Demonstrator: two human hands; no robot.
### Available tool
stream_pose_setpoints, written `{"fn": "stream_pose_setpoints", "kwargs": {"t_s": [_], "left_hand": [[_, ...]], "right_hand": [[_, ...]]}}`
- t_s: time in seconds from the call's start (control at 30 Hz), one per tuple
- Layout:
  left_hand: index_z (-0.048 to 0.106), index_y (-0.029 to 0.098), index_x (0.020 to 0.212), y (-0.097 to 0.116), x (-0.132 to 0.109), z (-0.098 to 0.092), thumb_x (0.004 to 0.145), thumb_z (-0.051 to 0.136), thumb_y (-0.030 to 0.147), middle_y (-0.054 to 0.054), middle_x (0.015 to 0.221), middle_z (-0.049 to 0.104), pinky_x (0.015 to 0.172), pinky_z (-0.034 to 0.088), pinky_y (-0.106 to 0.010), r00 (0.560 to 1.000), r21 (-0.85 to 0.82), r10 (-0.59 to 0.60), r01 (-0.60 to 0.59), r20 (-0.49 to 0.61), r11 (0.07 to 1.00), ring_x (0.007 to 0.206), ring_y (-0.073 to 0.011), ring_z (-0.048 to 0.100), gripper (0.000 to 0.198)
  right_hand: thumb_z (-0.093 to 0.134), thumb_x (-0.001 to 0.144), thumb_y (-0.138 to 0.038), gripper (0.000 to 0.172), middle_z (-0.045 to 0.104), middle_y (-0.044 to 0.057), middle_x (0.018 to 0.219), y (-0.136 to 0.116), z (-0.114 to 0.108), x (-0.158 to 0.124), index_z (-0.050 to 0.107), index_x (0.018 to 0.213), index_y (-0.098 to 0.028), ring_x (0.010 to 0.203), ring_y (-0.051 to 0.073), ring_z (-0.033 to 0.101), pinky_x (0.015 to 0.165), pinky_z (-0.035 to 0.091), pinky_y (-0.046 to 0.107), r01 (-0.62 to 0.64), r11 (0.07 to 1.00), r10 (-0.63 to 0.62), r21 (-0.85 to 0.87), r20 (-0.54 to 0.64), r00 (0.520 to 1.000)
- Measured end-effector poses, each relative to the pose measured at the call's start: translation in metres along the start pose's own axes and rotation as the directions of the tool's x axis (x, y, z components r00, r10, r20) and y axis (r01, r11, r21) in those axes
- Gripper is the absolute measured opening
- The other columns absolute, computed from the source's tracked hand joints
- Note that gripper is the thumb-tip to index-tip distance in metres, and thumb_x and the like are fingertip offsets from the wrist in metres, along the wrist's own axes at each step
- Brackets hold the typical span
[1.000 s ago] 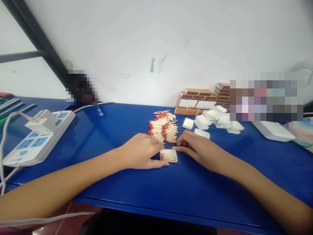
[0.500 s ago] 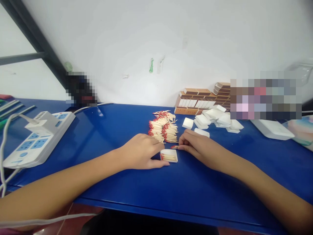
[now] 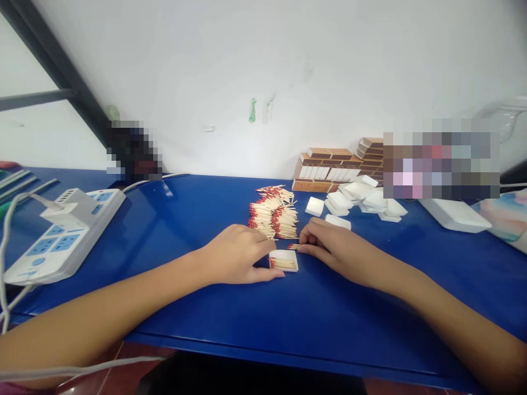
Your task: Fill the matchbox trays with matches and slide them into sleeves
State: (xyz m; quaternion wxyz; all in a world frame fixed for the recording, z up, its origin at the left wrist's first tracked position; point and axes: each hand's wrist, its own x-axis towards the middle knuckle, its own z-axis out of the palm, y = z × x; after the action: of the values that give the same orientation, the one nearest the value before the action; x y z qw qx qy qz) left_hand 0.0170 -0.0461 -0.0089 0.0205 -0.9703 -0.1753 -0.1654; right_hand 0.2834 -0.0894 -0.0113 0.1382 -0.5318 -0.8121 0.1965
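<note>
A small white matchbox tray (image 3: 290,257) lies on the blue table, with several red-headed matches (image 3: 284,264) along its near side. My left hand (image 3: 234,255) is closed about the tray's left end, thumb at the near edge and fingers at the far edge. Just beyond the tray's right side, my right hand (image 3: 335,247) pinches a few matches (image 3: 293,247) between thumb and fingers, their red heads pointing left. The pinched ends are hidden by the fingertips. A large heap of loose matches (image 3: 274,214) lies behind both hands.
White trays (image 3: 340,200) are piled behind my right hand, with one single tray (image 3: 315,206) left of them. Brown matchboxes (image 3: 325,170) are stacked against the wall. At left sits a power strip (image 3: 69,236) with white cables. A white box (image 3: 455,215) is at right.
</note>
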Motion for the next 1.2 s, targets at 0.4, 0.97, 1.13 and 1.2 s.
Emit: {"fn": "stream_pose_setpoints", "kwargs": {"t_s": [0.4, 0.97, 1.13, 1.2], "left_hand": [[0.071, 0.016, 0.090, -0.0008, -0.0003, 0.0005, 0.096, 0.060, 0.059, -0.002, 0.073, 0.070, 0.063, 0.047, -0.032, 1.000, 0.003, -0.003, 0.003, 0.009, 1.000, 0.067, -0.0192, 0.068, 0.045], [0.071, 0.016, 0.088, -0.0013, -0.0004, -0.0008, 0.096, 0.060, 0.059, -0.002, 0.071, 0.069, 0.061, 0.045, -0.031, 1.000, 0.020, 0.003, -0.003, 0.002, 1.000, 0.065, -0.0183, 0.066, 0.045], [0.072, 0.015, 0.091, -0.0024, 0.0001, -0.0017, 0.097, 0.060, 0.058, -0.002, 0.071, 0.069, 0.061, 0.046, -0.031, 1.000, 0.036, 0.010, -0.009, -0.018, 0.999, 0.066, -0.0186, 0.067, 0.045], [0.072, 0.015, 0.090, -0.0027, 0.0003, -0.0015, 0.097, 0.060, 0.058, -0.002, 0.071, 0.069, 0.061, 0.046, -0.031, 1.000, 0.038, 0.012, -0.011, -0.022, 0.999, 0.066, -0.0187, 0.067, 0.045]], "right_hand": [[0.049, 0.105, -0.044, 0.025, 0.063, 0.005, 0.096, -0.0009, -0.0037, 0.0018, 0.058, 0.095, -0.023, 0.081, 0.020, 0.060, 0.071, 0.046, 0.033, -0.003, 1.000, 0.003, 0.001, -0.001, 1.000], [0.050, 0.105, -0.044, 0.026, 0.065, 0.005, 0.093, -0.0009, -0.0050, -0.0015, 0.059, 0.092, -0.022, 0.078, 0.020, 0.061, 0.068, 0.046, 0.033, -0.002, 1.000, 0.002, -0.028, -0.006, 1.000], [0.052, 0.104, -0.044, 0.026, 0.065, 0.005, 0.091, -0.0021, -0.0073, -0.0005, 0.060, 0.092, -0.022, 0.077, 0.019, 0.061, 0.068, 0.046, 0.032, -0.011, 1.000, 0.012, -0.004, 0.011, 1.000], [0.051, 0.104, -0.045, 0.027, 0.065, 0.004, 0.091, -0.0037, -0.0080, -0.0005, 0.060, 0.092, -0.022, 0.076, 0.018, 0.061, 0.068, 0.046, 0.032, -0.016, 1.000, 0.016, 0.006, 0.024, 1.000]]}}
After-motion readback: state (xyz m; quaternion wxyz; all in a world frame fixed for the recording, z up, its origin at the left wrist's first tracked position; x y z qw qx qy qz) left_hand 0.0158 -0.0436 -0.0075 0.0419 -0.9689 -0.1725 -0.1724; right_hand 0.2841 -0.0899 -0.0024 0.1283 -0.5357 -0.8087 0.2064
